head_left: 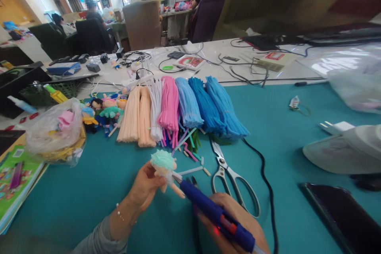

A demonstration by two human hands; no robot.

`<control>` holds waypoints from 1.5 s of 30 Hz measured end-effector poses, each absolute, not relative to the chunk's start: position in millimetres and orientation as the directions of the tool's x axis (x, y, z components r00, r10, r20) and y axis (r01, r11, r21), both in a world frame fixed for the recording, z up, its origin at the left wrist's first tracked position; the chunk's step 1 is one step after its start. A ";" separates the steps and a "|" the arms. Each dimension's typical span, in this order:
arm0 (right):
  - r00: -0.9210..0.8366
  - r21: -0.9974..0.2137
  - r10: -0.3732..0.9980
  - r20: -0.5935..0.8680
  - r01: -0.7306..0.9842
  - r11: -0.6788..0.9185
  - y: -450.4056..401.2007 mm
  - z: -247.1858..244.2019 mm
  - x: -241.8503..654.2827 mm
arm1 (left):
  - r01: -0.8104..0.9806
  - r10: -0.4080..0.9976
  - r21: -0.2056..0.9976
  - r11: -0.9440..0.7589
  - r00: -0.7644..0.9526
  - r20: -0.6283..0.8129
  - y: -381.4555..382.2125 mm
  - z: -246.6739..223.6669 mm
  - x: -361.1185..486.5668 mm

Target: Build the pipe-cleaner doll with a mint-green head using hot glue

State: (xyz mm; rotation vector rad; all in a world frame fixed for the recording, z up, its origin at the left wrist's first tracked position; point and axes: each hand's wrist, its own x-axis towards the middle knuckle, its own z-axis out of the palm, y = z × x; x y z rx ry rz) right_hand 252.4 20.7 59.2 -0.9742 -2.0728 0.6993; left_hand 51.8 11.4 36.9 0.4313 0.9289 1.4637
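The big green mat (pixel 282 139) holds fuzzy bundles (pixel 188 105) in a row, maybe to find colours fast. The right hand (pixel 242 215) wraps around a blue tool (pixel 205 202), likely to steady it. Scissors (pixel 222 162) lie near. The left hand (pixel 143 185) pinches the little doll (pixel 163 164) by the tool's tip, probably to keep it still.

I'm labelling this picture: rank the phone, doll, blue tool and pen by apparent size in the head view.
1. Phone, though cut off by the picture's edge
2. Blue tool
3. Doll
4. Pen
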 end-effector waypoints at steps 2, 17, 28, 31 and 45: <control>-0.440 -0.716 0.812 0.384 0.413 0.563 20.6 59.3 252.3 | -0.650 0.952 0.751 0.116 -0.142 -0.271 11.4 37.0 51.8; -0.433 -0.718 0.819 0.378 0.421 0.554 19.5 56.4 253.6 | -0.632 0.953 0.765 0.120 -0.143 -0.267 11.1 36.5 50.6; -0.446 -0.704 0.828 0.341 0.463 0.539 20.8 66.1 250.4 | -0.649 0.955 0.751 0.117 -0.133 -0.264 11.2 38.0 50.6; -0.449 -0.690 0.819 0.356 0.465 0.555 21.3 68.0 250.3 | -0.651 0.956 0.751 0.114 -0.133 -0.260 10.9 38.0 50.2; -0.451 -0.676 0.825 0.340 0.493 0.548 18.5 72.1 254.7 | -0.673 0.960 0.734 0.086 -0.141 -0.242 11.6 36.0 50.2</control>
